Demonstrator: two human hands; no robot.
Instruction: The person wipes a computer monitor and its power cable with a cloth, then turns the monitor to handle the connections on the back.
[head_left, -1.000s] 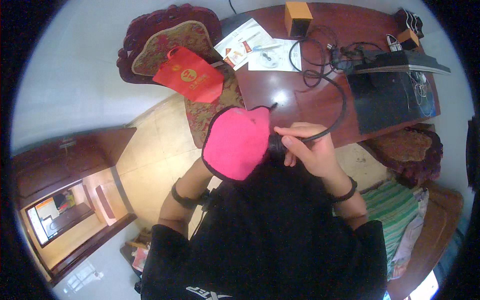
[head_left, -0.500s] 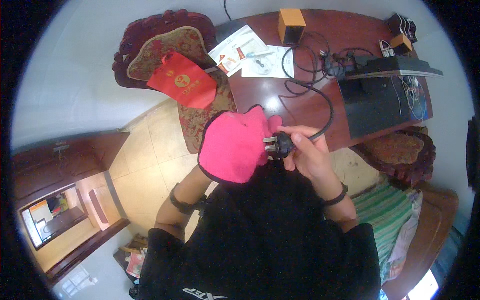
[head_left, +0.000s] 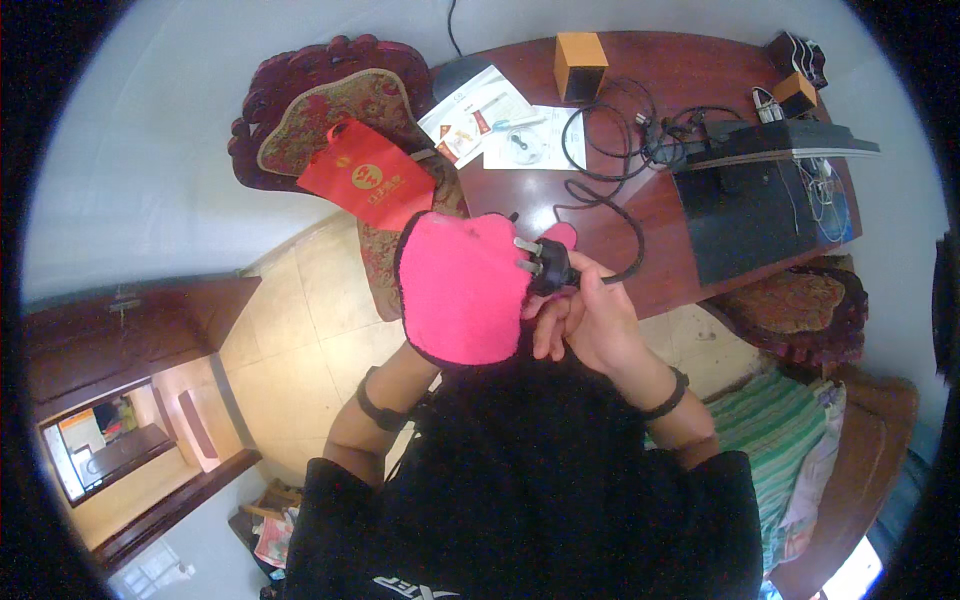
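A pink cloth (head_left: 462, 290) with black edging drapes over my left hand, hiding its fingers; only the wrist and forearm show below it. Part of the cloth also shows behind a black power plug (head_left: 548, 266), whose metal prongs point left against the pink fabric. My right hand (head_left: 598, 325) grips the plug at its cable end between thumb and forefinger, with the other fingers curled beneath. From the plug a black cable (head_left: 638, 240) loops up onto the table.
The dark red wooden table (head_left: 640, 265) bears papers (head_left: 475, 110), a small orange-brown speaker (head_left: 580, 68), coiled cables and a monitor (head_left: 780, 140). A red paper bag (head_left: 370, 178) rests on the carved chair (head_left: 330, 95) at left. Another chair (head_left: 795, 310) stands at right.
The plug and my right hand have moved slightly left and up, and the prongs now tilt upward more. The cloth has turned and shifted a little around the plug.
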